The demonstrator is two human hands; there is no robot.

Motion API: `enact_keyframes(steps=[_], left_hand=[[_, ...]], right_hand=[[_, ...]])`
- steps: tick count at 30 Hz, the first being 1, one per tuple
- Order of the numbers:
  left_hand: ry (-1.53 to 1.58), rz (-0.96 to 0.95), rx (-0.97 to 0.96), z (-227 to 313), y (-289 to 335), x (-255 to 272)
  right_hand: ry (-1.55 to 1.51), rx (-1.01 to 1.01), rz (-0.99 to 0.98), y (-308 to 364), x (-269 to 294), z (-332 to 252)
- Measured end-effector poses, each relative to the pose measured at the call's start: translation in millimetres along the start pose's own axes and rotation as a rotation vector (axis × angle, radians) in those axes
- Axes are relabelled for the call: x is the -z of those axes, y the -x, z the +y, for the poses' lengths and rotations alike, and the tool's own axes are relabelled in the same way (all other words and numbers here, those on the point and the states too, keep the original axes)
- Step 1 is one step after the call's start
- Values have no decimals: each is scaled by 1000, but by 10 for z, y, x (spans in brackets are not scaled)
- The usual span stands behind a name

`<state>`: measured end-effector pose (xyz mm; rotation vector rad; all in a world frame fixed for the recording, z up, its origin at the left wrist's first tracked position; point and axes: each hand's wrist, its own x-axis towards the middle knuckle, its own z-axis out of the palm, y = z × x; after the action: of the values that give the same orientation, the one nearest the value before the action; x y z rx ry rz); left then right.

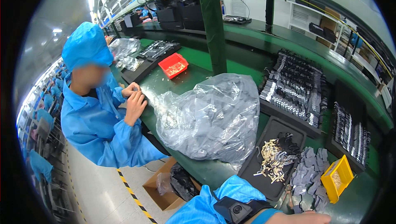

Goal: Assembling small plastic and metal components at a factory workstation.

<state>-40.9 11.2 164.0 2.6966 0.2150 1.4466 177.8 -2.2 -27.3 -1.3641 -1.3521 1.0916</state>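
Note:
My left hand is cut off by the lower edge, beside grey flat pieces heaped on the green bench. Most of its fingers are hidden, so I cannot see whether it holds anything. A blue sleeve covers that arm, and a small black camera is strapped at the wrist. My right hand does not show. Just beyond the left hand lies a tool with reddish-brown handles, perhaps pliers. A black tray holds small gold-coloured metal parts and black cords.
A yellow bin with small parts stands right of the grey pieces. Foam trays bear rows of black and silver parts. A large clear bag of grey pieces fills the middle. A co-worker in blue sits left, near a red bin.

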Motion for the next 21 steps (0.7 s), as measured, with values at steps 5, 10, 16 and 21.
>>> enact_keyframes(steps=[5,10,16,21], left_hand=[[16,35,-4,2,15,40],[22,81,-18,-3,8,28],[-45,134,-43,-23,-3,104],[49,214,111,-91,164,231]], right_hand=[[-4,7,-10,4,-28,31],[2,17,-13,0,-8,36],[4,29,-18,-10,0,22],[3,59,-22,-11,-176,-377]])
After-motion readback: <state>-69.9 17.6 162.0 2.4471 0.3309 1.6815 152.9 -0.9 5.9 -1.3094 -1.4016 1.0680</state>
